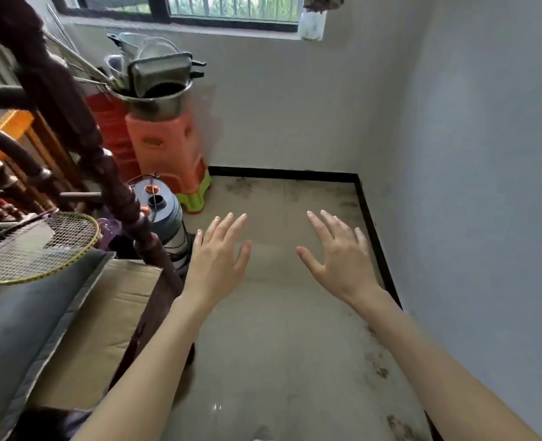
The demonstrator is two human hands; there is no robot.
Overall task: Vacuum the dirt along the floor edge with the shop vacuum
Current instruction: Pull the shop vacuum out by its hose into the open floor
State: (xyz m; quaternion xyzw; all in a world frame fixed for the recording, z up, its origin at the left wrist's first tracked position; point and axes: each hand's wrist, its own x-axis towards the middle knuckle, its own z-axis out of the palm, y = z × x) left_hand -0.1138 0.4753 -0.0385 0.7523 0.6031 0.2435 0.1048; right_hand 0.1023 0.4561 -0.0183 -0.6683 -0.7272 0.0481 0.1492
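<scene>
From the head view, both bare forearms reach forward over the tiled floor [279, 345]. The left hand [218, 253] and the right hand [339, 253] hang palm-down above the floor, fingers straight and spread, holding nothing and touching nothing.

Dirt [377, 367] lies in dark smudges along the floor's right edge, just beside the black baseboard [374, 233] that runs under the right wall, with more near the bottom right. Further smudges [241, 187] sit along the far edge, close to the far-left corner, and some in the far-right corner where the two baseboard strips meet.

The shop vacuum [163, 208], a grey canister with a black port on top, stands at the left edge of the floor, near the left hand's fingertips and partly hidden behind a dark turned wooden post [126, 198]. Whether a hose is fitted cannot be told.

Just behind the vacuum, in the far-left corner, a stack of orange plastic stools [167, 154] with a green one at the bottom carries a metal basin [155, 100] filled with pans and wire utensils. Along the left side a cardboard box [104, 313] lies beside a grey cushion [18, 329], and a badminton racket [37, 246] rests over them. A barred window [231, 11] runs above the far wall.
</scene>
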